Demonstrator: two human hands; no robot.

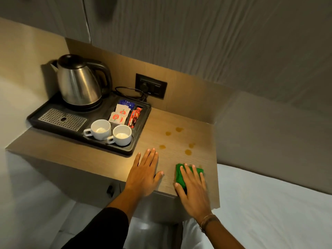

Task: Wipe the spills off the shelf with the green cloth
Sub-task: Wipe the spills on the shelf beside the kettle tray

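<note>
No readable text — sachets [120, 114] print too blurred.

Black sleeve [100, 229] on left arm; thin bracelet [206, 220] on right wrist.

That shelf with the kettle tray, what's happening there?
A person is about to wipe brown spills off the wooden shelf. The right hand presses a folded green cloth flat near the front edge, short of the drops. The left hand rests flat on the shelf beside the black tray.
</note>
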